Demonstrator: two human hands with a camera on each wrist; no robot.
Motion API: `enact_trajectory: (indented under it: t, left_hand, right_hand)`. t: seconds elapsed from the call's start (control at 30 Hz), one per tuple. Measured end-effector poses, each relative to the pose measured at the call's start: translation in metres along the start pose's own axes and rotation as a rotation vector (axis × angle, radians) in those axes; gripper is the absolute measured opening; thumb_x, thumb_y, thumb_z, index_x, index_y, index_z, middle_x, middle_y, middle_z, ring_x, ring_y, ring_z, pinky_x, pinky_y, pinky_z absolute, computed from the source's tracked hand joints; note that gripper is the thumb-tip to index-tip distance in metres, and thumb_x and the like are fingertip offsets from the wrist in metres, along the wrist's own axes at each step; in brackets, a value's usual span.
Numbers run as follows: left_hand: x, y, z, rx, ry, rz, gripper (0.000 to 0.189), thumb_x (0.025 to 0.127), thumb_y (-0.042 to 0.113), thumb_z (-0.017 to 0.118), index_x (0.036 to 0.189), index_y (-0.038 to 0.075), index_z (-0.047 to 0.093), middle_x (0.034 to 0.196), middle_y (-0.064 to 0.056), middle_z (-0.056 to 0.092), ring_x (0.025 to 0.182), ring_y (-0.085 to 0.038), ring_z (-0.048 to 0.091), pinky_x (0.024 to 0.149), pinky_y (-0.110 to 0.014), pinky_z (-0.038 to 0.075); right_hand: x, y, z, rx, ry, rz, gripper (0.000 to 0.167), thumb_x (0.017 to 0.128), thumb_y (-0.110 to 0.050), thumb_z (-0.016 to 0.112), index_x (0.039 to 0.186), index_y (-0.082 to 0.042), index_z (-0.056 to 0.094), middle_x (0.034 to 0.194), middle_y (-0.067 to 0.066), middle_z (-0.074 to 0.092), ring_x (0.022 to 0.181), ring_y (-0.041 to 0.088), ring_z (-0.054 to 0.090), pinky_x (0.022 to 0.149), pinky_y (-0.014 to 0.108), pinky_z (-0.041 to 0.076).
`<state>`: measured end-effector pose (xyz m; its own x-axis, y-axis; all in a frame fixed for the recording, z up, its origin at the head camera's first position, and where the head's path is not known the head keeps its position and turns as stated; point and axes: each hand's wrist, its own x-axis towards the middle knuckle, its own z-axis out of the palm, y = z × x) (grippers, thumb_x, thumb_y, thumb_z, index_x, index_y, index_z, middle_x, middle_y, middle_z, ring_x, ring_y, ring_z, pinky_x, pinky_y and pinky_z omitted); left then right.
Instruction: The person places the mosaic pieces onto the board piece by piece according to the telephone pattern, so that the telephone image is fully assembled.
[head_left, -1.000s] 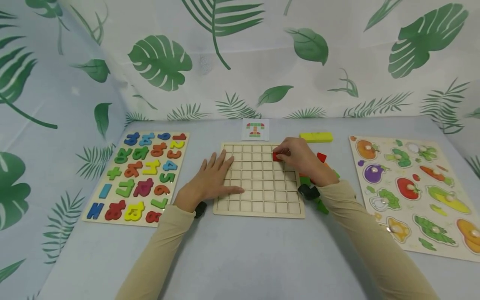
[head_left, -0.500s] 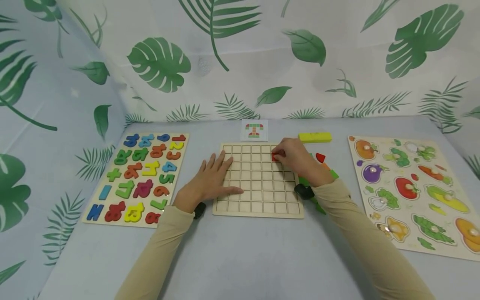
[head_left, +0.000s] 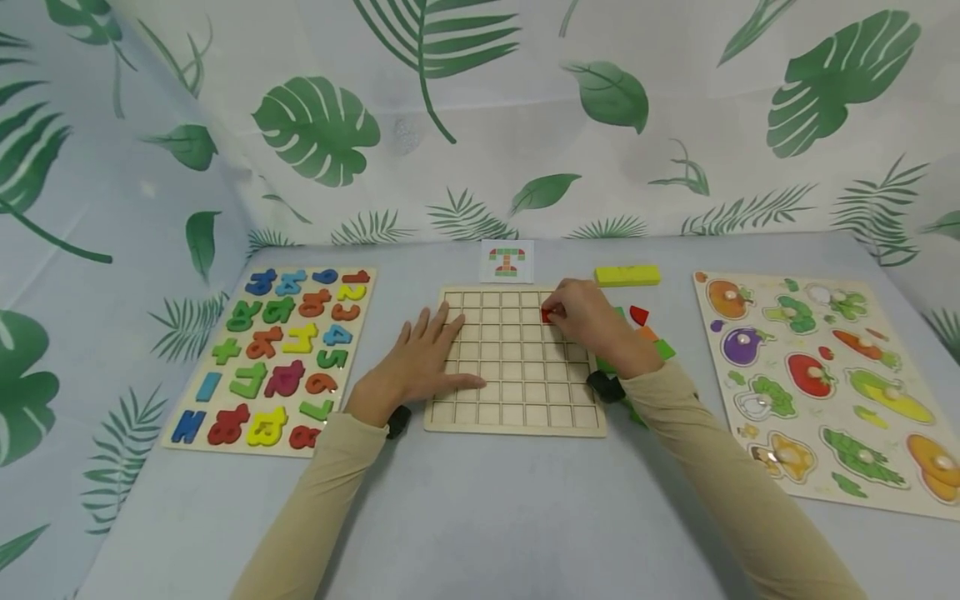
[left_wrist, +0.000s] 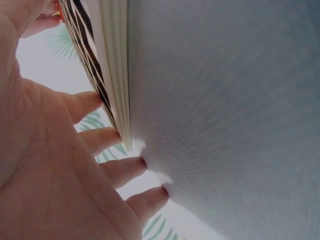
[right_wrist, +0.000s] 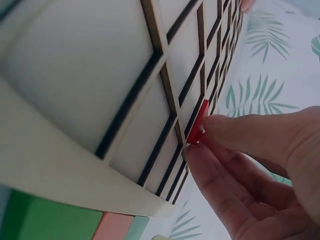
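Note:
A light wooden grid board [head_left: 513, 392] lies flat on the table in the head view. Near its upper right, my right hand [head_left: 588, 321] pinches a red block [right_wrist: 198, 122] between thumb and fingertips, right at a grid cell. Spread over the board's left edge, my left hand [head_left: 416, 358] has straight fingers. In the left wrist view two fingertips of that left hand [left_wrist: 60, 160] meet the board's edge [left_wrist: 117, 75] and two reach down to the cloth beside it. A card [head_left: 507, 262] with a red, green and orange block pattern lies behind the board.
Several green, orange and red blocks [head_left: 663, 349] lie right of the board, partly under the right forearm. A yellow bar [head_left: 627, 275] sits behind them. A number puzzle [head_left: 217, 387] lies on the left, a vegetable puzzle [head_left: 765, 346] on the right.
The right hand keeps its pinch on the red block at the same part of the board, with its wrist slightly shifted. The left hand stays put. The head view has drifted slightly.

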<state>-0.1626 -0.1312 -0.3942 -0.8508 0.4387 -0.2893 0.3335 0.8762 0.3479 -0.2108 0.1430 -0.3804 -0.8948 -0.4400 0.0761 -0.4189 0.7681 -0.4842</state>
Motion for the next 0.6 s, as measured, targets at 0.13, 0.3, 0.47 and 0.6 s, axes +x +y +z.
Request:
enact_trajectory:
  t: [0.13, 0.3, 0.47, 0.6]
  left_hand:
    - [0.0, 0.0, -0.001, 0.001, 0.002, 0.002, 0.106, 0.096, 0.067, 0.062, 0.169, 0.01, 0.011, 0.174, -0.018, -0.004, 0.159, -0.043, -0.005, 0.126, -0.062, 0.003]
    - [-0.001, 0.0, -0.001, -0.005, 0.004, 0.003, 0.106, 0.096, 0.066, 0.063, 0.169, 0.009, 0.011, 0.174, -0.018, -0.004, 0.159, -0.043, -0.005, 0.126, -0.062, 0.003]
    - [-0.001, 0.0, 0.0, -0.002, 0.011, 0.007, 0.105, 0.097, 0.066, 0.062, 0.169, 0.009, 0.012, 0.174, -0.019, -0.003, 0.159, -0.043, -0.004, 0.126, -0.062, 0.003]
    - [-0.001, 0.001, -0.001, 0.006, 0.009, 0.005, 0.106, 0.096, 0.066, 0.063, 0.169, 0.009, 0.011, 0.174, -0.018, -0.003, 0.159, -0.043, -0.004, 0.126, -0.062, 0.004]
  right_hand:
    - [-0.004, -0.001, -0.003, 0.012, -0.019, -0.006, 0.019, 0.095, 0.007, 0.069, 0.111, 0.014, 0.075, 0.107, 0.026, 0.07, 0.095, 0.036, 0.068, 0.086, 0.046, 0.058]
    - [-0.012, 0.005, -0.019, 0.069, -0.017, -0.022, 0.022, 0.098, 0.003, 0.065, 0.115, 0.014, 0.073, 0.116, 0.029, 0.069, 0.102, 0.04, 0.065, 0.091, 0.053, 0.055]
    - [-0.024, 0.018, -0.044, 0.071, 0.0, -0.038, 0.024, 0.099, 0.002, 0.066, 0.12, 0.014, 0.071, 0.12, 0.029, 0.067, 0.108, 0.043, 0.065, 0.096, 0.056, 0.053]
    - [-0.038, 0.03, -0.066, 0.056, 0.016, -0.052, 0.026, 0.098, 0.001, 0.069, 0.121, 0.012, 0.071, 0.124, 0.029, 0.064, 0.112, 0.046, 0.064, 0.096, 0.059, 0.053]
